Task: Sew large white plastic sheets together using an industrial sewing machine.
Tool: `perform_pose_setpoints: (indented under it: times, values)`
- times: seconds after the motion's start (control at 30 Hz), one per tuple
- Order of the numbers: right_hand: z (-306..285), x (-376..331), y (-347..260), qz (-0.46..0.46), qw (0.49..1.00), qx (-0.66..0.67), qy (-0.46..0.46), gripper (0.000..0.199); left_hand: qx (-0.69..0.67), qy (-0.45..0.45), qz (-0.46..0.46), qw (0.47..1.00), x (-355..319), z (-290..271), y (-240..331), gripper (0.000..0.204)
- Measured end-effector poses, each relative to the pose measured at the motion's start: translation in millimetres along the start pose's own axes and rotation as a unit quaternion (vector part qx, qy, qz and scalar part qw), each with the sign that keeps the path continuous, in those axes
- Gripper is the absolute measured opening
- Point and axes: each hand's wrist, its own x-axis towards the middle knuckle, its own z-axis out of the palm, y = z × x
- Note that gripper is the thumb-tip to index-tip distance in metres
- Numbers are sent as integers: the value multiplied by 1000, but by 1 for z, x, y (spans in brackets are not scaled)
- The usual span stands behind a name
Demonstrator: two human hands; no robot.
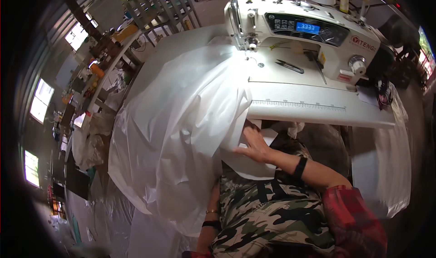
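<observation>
A large white plastic-like sheet (177, 117) lies bunched and creased over the left of the sewing table, narrowing toward the lit needle area of a white sewing machine (299, 24). My right hand (256, 145) rests against the sheet's right edge, just below the table's front edge. Its thumb stretches out to the left, apart from the other fingers, whose tips are in shadow. From below, my left forearm (210, 217) reaches up behind the hanging sheet, which hides the left hand and its fingers. A white flap (250, 167) of the material lies across my lap.
Black thread snips (289, 66) and a dark slender tool (317, 66) lie on the machine bed. A ruler strip (299, 104) runs along the table's front. Clear plastic (397, 167) hangs at the right. Workbenches (106, 78) with clutter stand at the left, and a metal rack (159, 10) stands behind.
</observation>
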Motion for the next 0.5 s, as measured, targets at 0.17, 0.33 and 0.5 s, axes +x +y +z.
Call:
perform_pose_setpoints:
  times: [0.17,0.33,0.5]
  values:
    - [-7,18,-22,6,976,152,-153,51,21,-5,27,999,4,2,1,39]
    - [-29,23,-70,250,679,652,-227,39,41,3,48,998,7,-11,4,38]
    - [-39,18,-81,266,595,721,-234,39,51,15,52,997,-1,-14,1,38]
